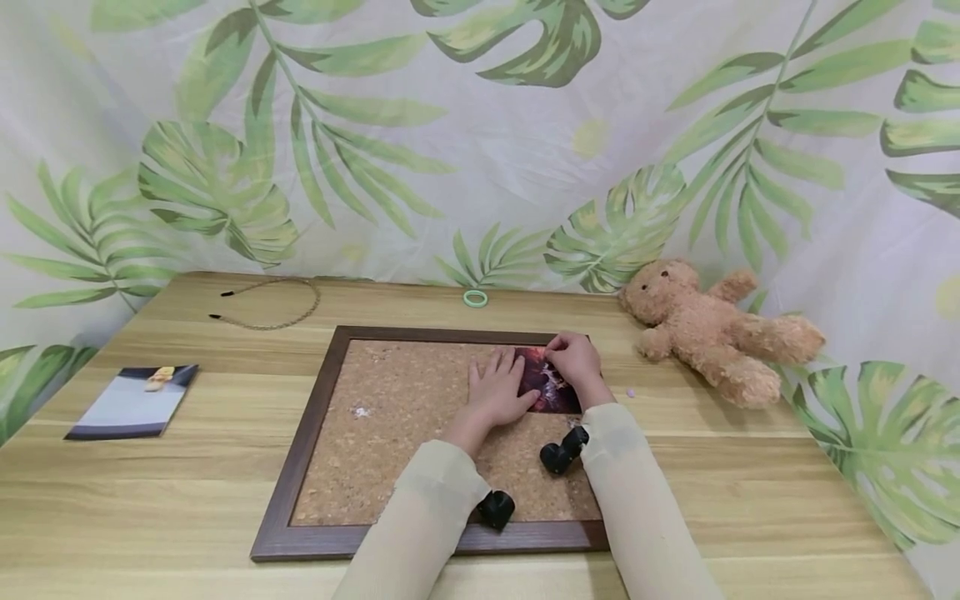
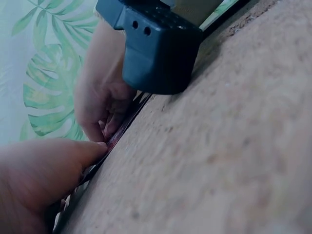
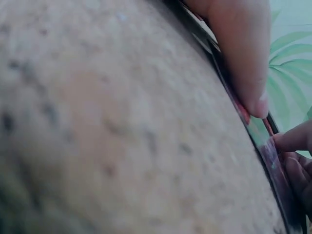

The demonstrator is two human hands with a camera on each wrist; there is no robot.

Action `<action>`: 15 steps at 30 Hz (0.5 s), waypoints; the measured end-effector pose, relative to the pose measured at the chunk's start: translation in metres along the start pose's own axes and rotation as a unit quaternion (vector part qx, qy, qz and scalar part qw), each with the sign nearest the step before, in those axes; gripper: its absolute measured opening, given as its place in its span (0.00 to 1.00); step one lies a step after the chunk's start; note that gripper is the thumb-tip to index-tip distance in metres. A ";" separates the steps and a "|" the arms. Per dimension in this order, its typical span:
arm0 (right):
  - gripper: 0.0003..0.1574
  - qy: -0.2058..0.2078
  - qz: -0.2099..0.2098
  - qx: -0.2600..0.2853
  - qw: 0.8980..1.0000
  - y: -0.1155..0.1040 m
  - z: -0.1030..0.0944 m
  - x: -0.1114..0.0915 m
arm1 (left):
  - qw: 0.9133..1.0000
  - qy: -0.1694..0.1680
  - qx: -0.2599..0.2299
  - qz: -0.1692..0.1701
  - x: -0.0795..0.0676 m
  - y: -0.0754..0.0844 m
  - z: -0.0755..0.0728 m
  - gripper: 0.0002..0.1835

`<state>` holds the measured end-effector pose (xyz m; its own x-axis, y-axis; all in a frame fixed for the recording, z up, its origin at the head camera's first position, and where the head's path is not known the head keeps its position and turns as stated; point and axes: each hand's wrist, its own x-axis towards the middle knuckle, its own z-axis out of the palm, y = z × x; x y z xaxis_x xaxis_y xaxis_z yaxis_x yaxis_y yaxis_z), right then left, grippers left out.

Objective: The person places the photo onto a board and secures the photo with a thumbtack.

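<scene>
A dark red and purple photo (image 1: 551, 392) lies on the upper right part of a framed cork board (image 1: 405, 433). My left hand (image 1: 497, 390) rests on the cork with fingers spread, and its thumb presses the photo's left side. At the photo's upper edge my right hand (image 1: 577, 360) has curled fingers, with thumb and forefinger pinched together. Whether anything small sits between those fingertips is hidden. In the right wrist view the left thumb (image 3: 246, 73) and the right fingers (image 3: 295, 146) both meet the photo (image 3: 280, 180).
Left of the board lies another photo (image 1: 138, 404). A thin headband (image 1: 300, 317) and a green ring (image 1: 475, 298) lie behind it. A teddy bear (image 1: 705, 329) lies at the right, near a tiny pink object (image 1: 630, 392). A leaf-print cloth hangs behind the table.
</scene>
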<state>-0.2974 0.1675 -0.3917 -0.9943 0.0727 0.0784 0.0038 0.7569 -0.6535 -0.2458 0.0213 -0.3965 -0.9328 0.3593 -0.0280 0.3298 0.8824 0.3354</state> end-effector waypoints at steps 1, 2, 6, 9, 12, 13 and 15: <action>0.06 -0.004 0.000 0.002 1.000 0.000 -0.001 0.000 | 1.000 0.001 -0.006 0.000 0.000 0.000 0.000 0.35; 0.07 -0.008 -0.002 0.000 1.000 0.001 -0.002 0.000 | 1.000 0.003 -0.013 -0.001 0.000 -0.001 -0.001 0.35; 0.14 -0.046 0.001 0.027 0.999 0.000 -0.012 -0.001 | 0.999 0.001 -0.040 0.002 0.001 -0.004 -0.005 0.35; 0.20 -0.090 0.004 0.092 0.992 -0.002 -0.024 -0.003 | 0.996 0.012 -0.084 0.013 -0.001 -0.009 -0.012 0.35; 0.24 -0.122 -0.004 0.148 0.981 -0.004 -0.039 -0.005 | 0.989 0.028 -0.146 0.028 -0.006 -0.017 -0.024 0.34; 0.25 -0.131 -0.007 0.164 0.978 -0.004 -0.044 -0.006 | 0.984 0.028 -0.172 0.031 -0.008 -0.020 -0.028 0.34; 0.26 -0.139 -0.023 0.174 0.975 -0.003 -0.056 -0.009 | 0.973 0.025 -0.224 0.038 -0.013 -0.030 -0.038 0.35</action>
<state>-0.2823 0.2010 -0.3481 -0.9834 -0.1703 -0.0621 -0.0290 0.4860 -0.8735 -0.2491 -0.0218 -0.3706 -0.9179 0.3929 0.0557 0.3122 0.6282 0.7127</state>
